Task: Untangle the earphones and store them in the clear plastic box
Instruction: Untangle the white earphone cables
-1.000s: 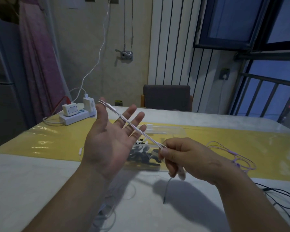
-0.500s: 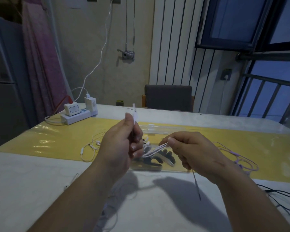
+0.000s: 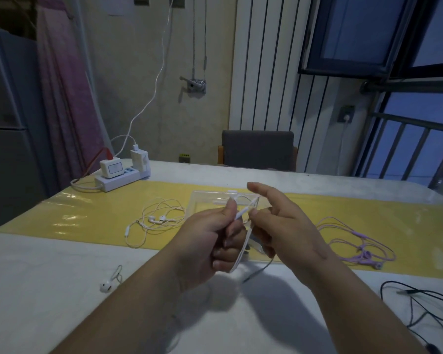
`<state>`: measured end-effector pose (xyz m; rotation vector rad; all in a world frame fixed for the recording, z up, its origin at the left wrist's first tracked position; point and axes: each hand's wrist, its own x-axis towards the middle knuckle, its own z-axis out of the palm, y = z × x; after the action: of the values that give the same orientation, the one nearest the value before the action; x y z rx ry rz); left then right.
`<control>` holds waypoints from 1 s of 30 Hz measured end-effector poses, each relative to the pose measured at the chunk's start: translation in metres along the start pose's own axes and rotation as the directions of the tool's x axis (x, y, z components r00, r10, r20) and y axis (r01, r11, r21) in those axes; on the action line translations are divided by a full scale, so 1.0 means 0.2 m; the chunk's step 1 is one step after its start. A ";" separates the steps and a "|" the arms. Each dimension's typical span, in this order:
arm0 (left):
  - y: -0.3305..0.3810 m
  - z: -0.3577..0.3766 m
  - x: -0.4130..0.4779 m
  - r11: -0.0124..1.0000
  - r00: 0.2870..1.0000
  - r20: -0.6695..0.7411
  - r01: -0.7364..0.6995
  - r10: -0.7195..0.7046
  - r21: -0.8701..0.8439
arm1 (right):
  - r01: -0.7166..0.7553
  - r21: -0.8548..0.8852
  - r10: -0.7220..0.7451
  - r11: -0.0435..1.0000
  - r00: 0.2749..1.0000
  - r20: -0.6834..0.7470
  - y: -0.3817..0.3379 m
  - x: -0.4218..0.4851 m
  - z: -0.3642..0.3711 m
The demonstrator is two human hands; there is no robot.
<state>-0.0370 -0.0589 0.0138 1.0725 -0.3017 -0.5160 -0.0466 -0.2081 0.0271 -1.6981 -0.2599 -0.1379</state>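
The left hand and right hand are raised close together over the table, nearly touching, both on the same flat white earphone cable. The left has its fingers curled round the gathered loops with the thumb pressing on top, and the right pinches the strand just beside that thumb, its forefinger sticking out straight. The gathered cable hangs as a narrow band, its long axis running from the pinch down and back towards the person. What matters next is the shallow clear plastic box, which lies flat on the glossy yellow table strip directly beyond the hands, its near part hidden behind them. The right hand overlaps it most, so it looks the nearer one, and a short reach forward and down should bring the bundle in. Left of the box lies a loose tangle of thin white earphones, and to its right a lilac earphone set
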 end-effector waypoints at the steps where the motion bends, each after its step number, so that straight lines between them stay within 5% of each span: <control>1: 0.00 0.00 0.00 1.000 1.000 0.008 0.007 -0.007 0.008 | -0.012 0.016 0.012 1.000 1.000 -0.002 0.00 0.00 0.00; 8: 0.03 0.00 0.02 0.963 0.994 -0.049 -0.106 0.097 -0.249 | -0.019 0.238 0.049 0.971 0.991 -0.121 -0.02 0.01 0.00; 15: 0.00 -0.03 0.04 0.917 0.897 -0.192 -0.395 0.398 0.057 | -0.089 0.639 0.107 0.764 0.994 0.011 -0.03 0.00 -0.05; 18: 0.03 -0.06 0.03 0.876 0.851 -0.248 -0.399 0.463 0.270 | -0.030 0.612 0.091 0.790 0.994 -0.068 -0.02 -0.01 -0.03; 21: 0.03 -0.06 0.02 0.889 0.859 -0.275 -0.352 0.431 0.294 | 0.057 0.599 0.077 0.798 0.978 -0.196 -0.01 -0.01 -0.02; 25: 0.02 -0.03 0.04 0.937 0.890 -0.294 -0.335 0.348 0.098 | 0.020 0.467 0.078 0.884 0.979 -0.190 0.03 0.01 -0.01; 30: 0.04 -0.03 0.03 0.898 0.907 -0.319 -0.362 0.276 -0.251 | -0.025 0.180 0.025 0.983 1.000 -0.001 0.04 0.00 0.01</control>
<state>-0.0264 -0.0543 0.0180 0.7581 -0.1414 -0.1028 -0.0444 -0.2078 0.0183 -1.5206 -0.2415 -0.0953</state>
